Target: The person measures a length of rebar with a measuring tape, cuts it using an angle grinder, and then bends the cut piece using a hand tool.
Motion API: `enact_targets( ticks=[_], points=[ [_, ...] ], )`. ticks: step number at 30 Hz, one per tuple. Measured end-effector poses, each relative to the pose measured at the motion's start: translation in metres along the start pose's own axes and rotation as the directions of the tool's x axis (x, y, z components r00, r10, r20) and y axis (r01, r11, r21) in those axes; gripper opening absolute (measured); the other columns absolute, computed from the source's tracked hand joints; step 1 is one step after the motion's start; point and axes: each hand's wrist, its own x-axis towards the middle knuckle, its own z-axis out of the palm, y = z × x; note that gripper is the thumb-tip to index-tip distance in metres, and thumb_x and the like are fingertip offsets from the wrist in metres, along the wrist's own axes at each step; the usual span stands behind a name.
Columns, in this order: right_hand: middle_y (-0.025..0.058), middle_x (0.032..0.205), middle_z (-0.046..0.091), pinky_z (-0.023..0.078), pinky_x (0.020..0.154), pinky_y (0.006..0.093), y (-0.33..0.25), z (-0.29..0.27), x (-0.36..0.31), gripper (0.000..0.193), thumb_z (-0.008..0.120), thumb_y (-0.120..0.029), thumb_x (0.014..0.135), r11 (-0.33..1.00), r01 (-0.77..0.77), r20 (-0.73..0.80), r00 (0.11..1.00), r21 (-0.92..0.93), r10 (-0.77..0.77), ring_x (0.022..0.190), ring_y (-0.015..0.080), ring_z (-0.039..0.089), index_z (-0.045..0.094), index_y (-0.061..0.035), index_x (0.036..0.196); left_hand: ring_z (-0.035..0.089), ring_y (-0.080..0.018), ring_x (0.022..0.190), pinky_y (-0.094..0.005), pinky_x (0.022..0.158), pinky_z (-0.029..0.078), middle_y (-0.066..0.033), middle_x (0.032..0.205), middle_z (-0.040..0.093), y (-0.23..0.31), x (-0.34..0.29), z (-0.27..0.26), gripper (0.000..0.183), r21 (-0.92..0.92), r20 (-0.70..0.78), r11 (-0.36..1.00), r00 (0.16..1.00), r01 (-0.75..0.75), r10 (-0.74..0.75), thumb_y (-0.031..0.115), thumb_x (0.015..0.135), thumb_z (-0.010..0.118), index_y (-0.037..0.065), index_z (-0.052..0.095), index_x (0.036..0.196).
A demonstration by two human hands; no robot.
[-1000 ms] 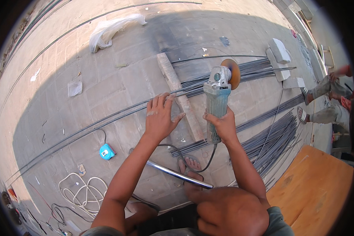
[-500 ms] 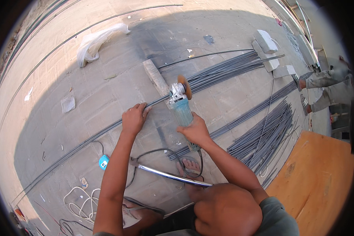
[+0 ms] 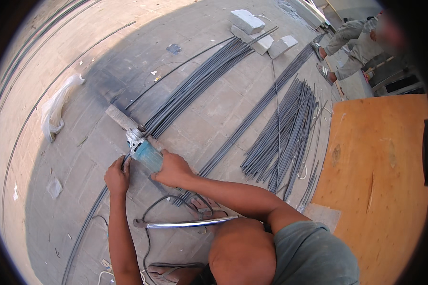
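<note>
My right hand [image 3: 172, 169] is wrapped round the teal body of an angle grinder [image 3: 147, 156]. The grinder's metal head is over steel rods at a narrow block [image 3: 120, 117], its disc seen nearly edge-on; whether the disc touches the rods I cannot tell. My left hand [image 3: 117, 176] grips the thin grey steel rods [image 3: 91, 211] just left of the grinder head, fingers closed over them. The rods run down to the lower left. Beyond the block, a bundle of grey rods [image 3: 199, 83] stretches away to the upper right.
Pale blocks [image 3: 246, 21] stand by the bundle's far end. Another long bundle [image 3: 242, 130] and a heap of shorter rods [image 3: 287, 133] lie to the right, near an orange-brown wooden board [image 3: 366, 156]. A black cord and a chrome bar [image 3: 185, 223] are near my foot. Another person's legs [image 3: 352, 50] show upper right.
The view has turned, so the scene sits further left. The grinder's disc, broadly visible before, has come down to the rods by the block. My left hand still grips the rods.
</note>
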Motion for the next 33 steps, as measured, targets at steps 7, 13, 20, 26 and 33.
enact_targets(
  ticks=[7,13,20,26,33],
  points=[
    [0.0272,0.106,0.071,0.056,0.091,0.0461,-0.002,0.004,0.002,0.072,0.084,-0.034,0.068,1.000,-0.008,-0.002,1.000,-0.007,0.008,0.103,0.0422,0.070,0.057,0.0066,0.121,0.072,-0.0366,0.088,-0.0460,0.076,0.056,-0.0118,0.103,0.076,-0.009,0.000,-0.005,0.035,0.009,0.004,1.000,1.000,0.011,-0.011,0.043,0.096,0.065,0.013,0.076,0.113],
    [0.0285,0.109,0.070,0.056,0.092,0.0463,0.002,-0.001,0.000,0.076,0.085,-0.035,0.068,1.000,-0.003,-0.013,1.000,0.022,0.004,0.105,0.0428,0.069,0.055,0.0067,0.125,0.072,-0.0365,0.087,-0.0460,0.074,0.056,-0.0120,0.101,0.076,0.001,0.004,0.000,0.036,-0.006,-0.035,0.999,0.998,-0.045,0.045,0.044,0.097,0.064,0.013,0.076,0.111],
    [0.0274,0.110,0.071,0.056,0.091,0.0457,0.000,0.011,0.004,0.074,0.083,-0.035,0.071,0.999,-0.015,0.002,1.000,-0.029,0.015,0.105,0.0426,0.069,0.055,0.0060,0.126,0.072,-0.0358,0.087,-0.0454,0.075,0.056,-0.0124,0.101,0.076,-0.014,-0.005,-0.006,0.037,-0.016,-0.035,1.000,0.999,-0.013,0.012,0.044,0.096,0.065,0.011,0.076,0.111],
    [0.0282,0.107,0.071,0.055,0.091,0.0434,0.008,0.003,0.004,0.079,0.084,-0.035,0.068,0.998,0.023,-0.065,0.998,0.051,-0.020,0.104,0.0417,0.070,0.056,0.0092,0.127,0.072,-0.0358,0.088,-0.0453,0.075,0.056,-0.0127,0.101,0.075,-0.001,0.001,-0.001,0.038,-0.019,-0.023,1.000,1.000,-0.015,0.014,0.045,0.096,0.065,0.012,0.076,0.111],
    [0.0287,0.108,0.071,0.055,0.091,0.0438,-0.003,0.010,0.005,0.078,0.084,-0.035,0.068,1.000,0.003,-0.020,1.000,-0.010,-0.003,0.104,0.0413,0.070,0.056,0.0091,0.126,0.072,-0.0355,0.087,-0.0459,0.075,0.056,-0.0110,0.101,0.076,-0.012,-0.002,0.000,0.037,-0.028,-0.031,1.000,1.000,-0.004,0.003,0.045,0.096,0.065,0.014,0.076,0.112]
  ],
)
